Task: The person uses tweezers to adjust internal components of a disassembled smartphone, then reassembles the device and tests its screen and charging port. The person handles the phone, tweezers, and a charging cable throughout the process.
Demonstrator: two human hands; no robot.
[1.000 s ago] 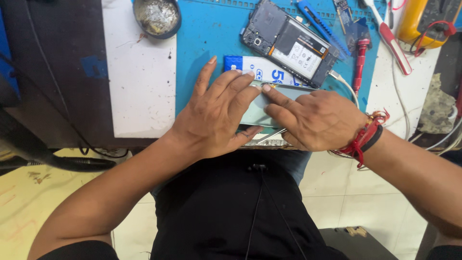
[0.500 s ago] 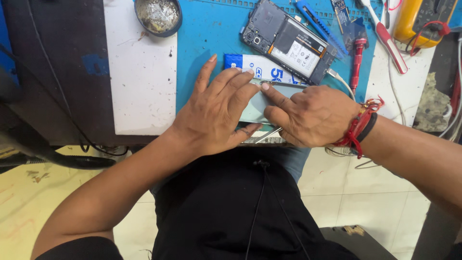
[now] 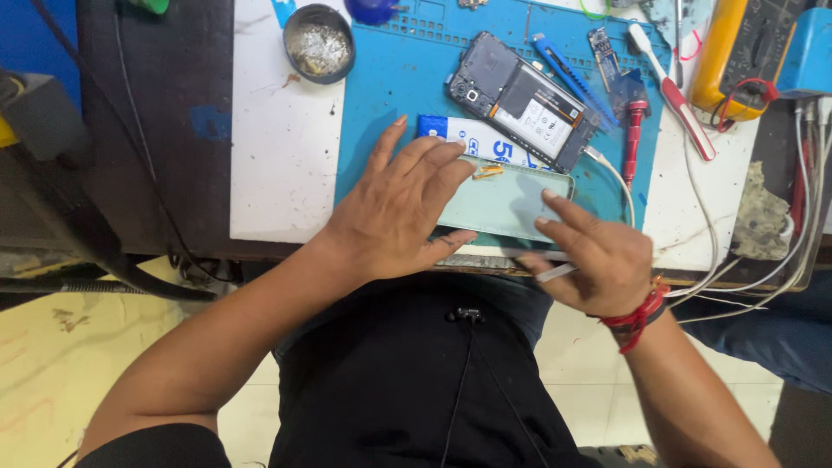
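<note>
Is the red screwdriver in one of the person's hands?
No, the red screwdriver lies on the blue mat, apart from both the left hand and the right hand.

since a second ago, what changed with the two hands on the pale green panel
The right hand drew back toward the person, off the left hand's fingers, and now touches the pale green rectangular panel with only a fingertip, a thin silvery tool in its grip. The left hand stayed flat on the panel. The opened dark phone on the blue mat stayed put.
</note>
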